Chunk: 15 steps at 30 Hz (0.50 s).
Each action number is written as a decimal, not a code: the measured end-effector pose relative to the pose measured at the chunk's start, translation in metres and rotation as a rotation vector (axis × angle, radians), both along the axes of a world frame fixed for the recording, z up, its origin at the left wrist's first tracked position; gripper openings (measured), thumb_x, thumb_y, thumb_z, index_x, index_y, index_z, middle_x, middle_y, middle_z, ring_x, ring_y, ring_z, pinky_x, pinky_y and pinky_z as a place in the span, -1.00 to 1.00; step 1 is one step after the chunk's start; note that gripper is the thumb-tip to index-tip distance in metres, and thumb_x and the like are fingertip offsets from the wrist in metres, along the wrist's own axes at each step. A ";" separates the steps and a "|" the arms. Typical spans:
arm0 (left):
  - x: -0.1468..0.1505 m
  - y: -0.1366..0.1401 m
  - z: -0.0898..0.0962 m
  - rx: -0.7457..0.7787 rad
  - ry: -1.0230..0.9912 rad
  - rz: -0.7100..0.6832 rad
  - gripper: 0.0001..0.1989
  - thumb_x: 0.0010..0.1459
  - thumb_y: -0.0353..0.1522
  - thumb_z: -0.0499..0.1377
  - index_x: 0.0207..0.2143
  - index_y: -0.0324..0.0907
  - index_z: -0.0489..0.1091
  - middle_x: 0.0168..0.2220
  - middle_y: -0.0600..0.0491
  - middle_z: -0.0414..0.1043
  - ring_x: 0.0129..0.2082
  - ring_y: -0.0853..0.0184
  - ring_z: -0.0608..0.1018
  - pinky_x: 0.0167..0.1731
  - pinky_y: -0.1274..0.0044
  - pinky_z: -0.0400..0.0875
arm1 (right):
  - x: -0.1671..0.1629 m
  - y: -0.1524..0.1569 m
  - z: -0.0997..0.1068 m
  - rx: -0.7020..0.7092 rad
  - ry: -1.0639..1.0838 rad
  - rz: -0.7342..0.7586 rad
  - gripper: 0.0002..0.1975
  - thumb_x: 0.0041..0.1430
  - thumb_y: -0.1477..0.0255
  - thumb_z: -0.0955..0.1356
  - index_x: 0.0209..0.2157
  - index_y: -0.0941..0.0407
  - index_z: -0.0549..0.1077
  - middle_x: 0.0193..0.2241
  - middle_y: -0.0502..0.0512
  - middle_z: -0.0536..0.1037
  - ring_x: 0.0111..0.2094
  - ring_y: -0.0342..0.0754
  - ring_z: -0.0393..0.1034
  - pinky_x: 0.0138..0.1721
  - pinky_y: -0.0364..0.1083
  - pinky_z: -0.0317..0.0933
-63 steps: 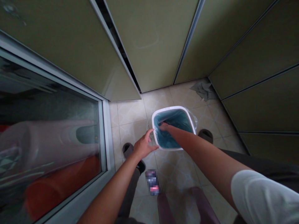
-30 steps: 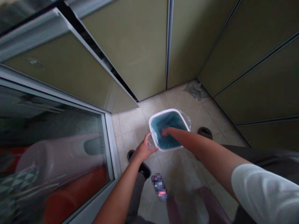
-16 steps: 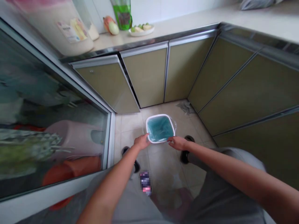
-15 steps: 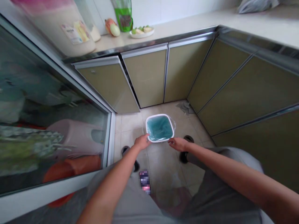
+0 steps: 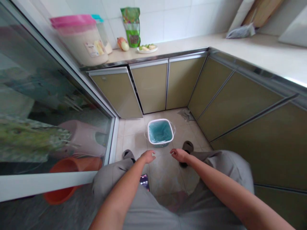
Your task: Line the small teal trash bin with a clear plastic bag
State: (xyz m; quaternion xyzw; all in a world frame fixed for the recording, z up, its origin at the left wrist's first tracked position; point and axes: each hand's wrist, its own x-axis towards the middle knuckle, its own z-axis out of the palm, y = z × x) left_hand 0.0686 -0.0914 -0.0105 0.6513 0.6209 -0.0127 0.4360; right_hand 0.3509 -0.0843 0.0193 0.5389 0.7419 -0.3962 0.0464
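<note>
A bin (image 5: 160,142) with a white rim stands upright on the tiled floor between my feet and the cabinets. A thin clear plastic bag (image 5: 173,129) lines it, with loose film hanging over the rim at both sides. The inside looks teal through the film. My left hand (image 5: 148,156) hovers just below the bin's near left corner, fingers loosely bent and apart, holding nothing. At the near right, my right hand (image 5: 178,154) is also off the bin, with its fingers slightly curled and nothing visible in them.
Tan cabinets (image 5: 148,86) enclose the far and right sides; the leftmost cabinet door (image 5: 117,92) stands slightly ajar. A glass door (image 5: 72,95) borders the left. Slippered feet flank the bin. A phone (image 5: 144,182) lies near my left leg, and grey cloth-like material (image 5: 185,115) in the corner.
Both hands have let go of the bin's rim and drawn back toward me. The bin now rests on the floor, and the view has tilted up to show more counter.
</note>
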 end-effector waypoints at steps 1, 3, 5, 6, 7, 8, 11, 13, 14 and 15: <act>0.001 0.010 0.008 0.029 -0.057 0.059 -0.54 0.12 -0.35 0.28 0.11 -0.17 0.50 -0.36 0.10 0.48 -0.38 0.39 0.49 -0.25 0.56 0.41 | 0.000 0.009 0.006 0.014 0.028 -0.032 -0.57 0.24 0.46 0.31 0.12 0.15 0.55 -0.20 0.17 0.67 -0.13 0.06 0.56 -0.05 -0.06 0.32; 0.006 0.033 0.039 0.142 -0.241 0.207 -0.39 0.17 -0.37 0.25 0.28 -0.21 0.34 -0.45 0.19 0.36 -0.46 0.45 0.40 -0.31 0.60 0.36 | 0.002 0.033 0.027 0.114 0.136 -0.155 -0.46 0.23 0.46 0.32 0.24 0.20 0.43 -0.29 0.13 0.66 -0.23 0.01 0.54 -0.12 -0.08 0.33; 0.008 0.051 0.094 0.349 -0.474 0.338 -0.24 0.21 -0.38 0.22 0.43 -0.22 0.10 -0.53 0.28 0.18 -0.52 0.48 0.30 -0.36 0.62 0.31 | 0.005 0.059 0.068 0.301 0.305 -0.317 -0.35 0.25 0.41 0.33 0.36 0.21 0.26 -0.37 0.07 0.61 -0.34 -0.03 0.48 -0.21 -0.08 0.33; 0.008 0.056 0.129 0.485 -0.586 0.364 -0.20 0.24 -0.37 0.22 0.46 -0.19 0.01 -0.53 0.29 0.15 -0.53 0.49 0.27 -0.36 0.63 0.30 | 0.007 0.069 0.096 0.405 0.411 -0.378 -0.30 0.27 0.37 0.34 0.40 0.19 0.19 -0.40 0.03 0.58 -0.38 -0.05 0.44 -0.26 -0.09 0.33; 0.006 0.056 0.168 0.605 -0.674 0.356 -0.17 0.26 -0.36 0.22 0.49 -0.13 -0.06 -0.52 0.29 0.15 -0.53 0.49 0.26 -0.36 0.64 0.30 | 0.009 0.075 0.128 0.505 0.523 -0.406 -0.26 0.28 0.34 0.35 0.43 0.15 0.12 -0.44 -0.02 0.54 -0.43 -0.07 0.40 -0.33 -0.09 0.32; 0.002 0.052 0.209 0.719 -0.743 0.330 -0.14 0.26 -0.35 0.23 0.50 -0.06 -0.11 -0.50 0.29 0.18 -0.53 0.49 0.27 -0.36 0.63 0.31 | 0.012 0.077 0.162 0.594 0.636 -0.401 -0.22 0.30 0.31 0.35 0.46 0.09 0.04 -0.45 -0.05 0.51 -0.48 -0.09 0.34 -0.39 -0.11 0.30; -0.011 0.030 0.319 1.033 -0.882 0.243 -0.01 0.20 -0.38 0.31 0.50 0.11 -0.20 -0.47 0.27 0.29 -0.53 0.47 0.32 -0.38 0.59 0.38 | 0.016 0.065 0.260 0.804 0.888 -0.348 -0.10 0.31 0.25 0.39 0.50 -0.05 -0.14 -0.43 -0.07 0.48 -0.56 -0.13 0.22 -0.54 -0.14 0.19; -0.016 0.028 0.360 1.167 -0.927 0.178 0.09 0.12 -0.39 0.37 0.49 0.22 -0.24 -0.48 0.31 0.30 -0.55 0.48 0.34 -0.39 0.57 0.42 | 0.015 0.060 0.298 0.896 0.959 -0.300 -0.01 0.27 0.25 0.44 0.51 -0.07 -0.21 -0.41 -0.04 0.49 -0.58 -0.14 0.19 -0.58 -0.14 0.14; -0.016 0.037 0.366 1.197 -0.938 0.167 0.12 0.09 -0.40 0.39 0.49 0.23 -0.25 -0.49 0.32 0.30 -0.57 0.49 0.33 -0.41 0.59 0.41 | 0.014 0.065 0.305 0.911 0.948 -0.275 0.02 0.25 0.26 0.45 0.51 -0.07 -0.23 -0.40 -0.04 0.50 -0.59 -0.15 0.19 -0.59 -0.15 0.14; -0.015 0.051 0.364 1.201 -0.940 0.176 0.13 0.09 -0.40 0.39 0.49 0.20 -0.26 -0.51 0.33 0.30 -0.59 0.50 0.32 -0.44 0.61 0.39 | 0.013 0.074 0.305 0.903 0.912 -0.251 0.04 0.24 0.27 0.46 0.51 -0.06 -0.24 -0.39 -0.04 0.51 -0.59 -0.16 0.19 -0.58 -0.15 0.15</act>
